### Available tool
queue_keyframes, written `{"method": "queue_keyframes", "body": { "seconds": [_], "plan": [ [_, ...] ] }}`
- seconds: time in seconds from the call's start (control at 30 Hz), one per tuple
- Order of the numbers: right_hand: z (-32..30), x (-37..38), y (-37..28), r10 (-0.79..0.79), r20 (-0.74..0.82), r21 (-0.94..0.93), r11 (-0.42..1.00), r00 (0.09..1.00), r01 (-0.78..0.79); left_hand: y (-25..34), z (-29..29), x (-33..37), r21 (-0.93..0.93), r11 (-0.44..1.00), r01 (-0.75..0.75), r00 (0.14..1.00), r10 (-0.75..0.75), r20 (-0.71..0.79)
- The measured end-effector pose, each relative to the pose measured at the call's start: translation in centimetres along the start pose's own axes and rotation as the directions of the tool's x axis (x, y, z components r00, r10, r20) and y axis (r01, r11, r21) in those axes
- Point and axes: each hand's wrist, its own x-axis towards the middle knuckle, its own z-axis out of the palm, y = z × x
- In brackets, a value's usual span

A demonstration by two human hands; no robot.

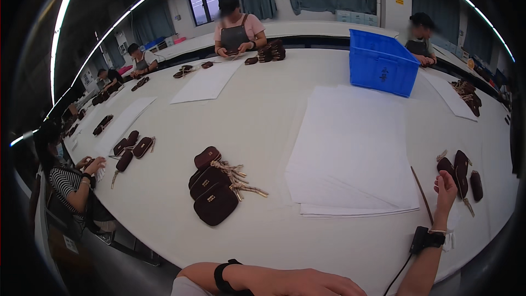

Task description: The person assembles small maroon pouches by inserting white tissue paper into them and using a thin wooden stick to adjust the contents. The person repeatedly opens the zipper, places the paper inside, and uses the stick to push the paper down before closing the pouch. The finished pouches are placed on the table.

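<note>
My right hand [445, 187] is raised over the white table [263, 104] at the right, fingers loosely apart, holding nothing, just left of a few dark maroon pouches [461, 171] with key rings. A thin brown stick [422, 193] lies beside it. My left hand [323, 284] rests at the bottom edge, its fingers partly out of view, a black band on the wrist. A pile of dark maroon pouches [211, 189] with metal clasps lies ahead of it. A large stack of white paper sheets [350, 153] lies between the two hands.
A blue plastic crate [382, 63] stands at the far right of the table. Other people sit around the table: one in a striped top [68, 183] at the left, one in an apron [236, 27] opposite, another [421, 35] behind the crate. More pouches and paper sheets lie by them.
</note>
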Motion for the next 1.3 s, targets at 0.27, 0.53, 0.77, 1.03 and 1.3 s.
{"method": "queue_keyframes", "body": {
  "seconds": [0.27,0.53,0.77,1.03,1.3],
  "plan": [
    [2.2,-0.8,-0.6,0.045,0.253,-0.097,0.995,0.966,-0.021,-0.1,3.6,0.4,-0.294,0.885,-0.362,0.931,0.327,-0.161],
    [2.2,-1.0,-1.5,0.040,0.285,-0.119,0.993,0.958,-0.006,1.2,3.0,0.3,-0.275,0.918,-0.286,0.957,0.259,-0.131],
    [2.8,-1.7,-2.3,0.016,0.299,-0.076,0.997,0.954,0.007,0.0,2.8,-0.4,-0.235,0.910,-0.341,0.940,0.329,-0.089],
    [2.8,-3.0,-4.6,0.041,0.300,-0.031,0.999,0.953,-0.033,7.7,-2.9,-4.7,0.649,0.672,0.356,0.870,0.015,-0.493],
    [5.1,-3.8,-4.8,0.049,0.377,-0.013,0.999,0.925,-0.048,8.5,-8.2,-17.5,0.179,-0.440,0.880,0.321,0.273,-0.907]
  ]
}}
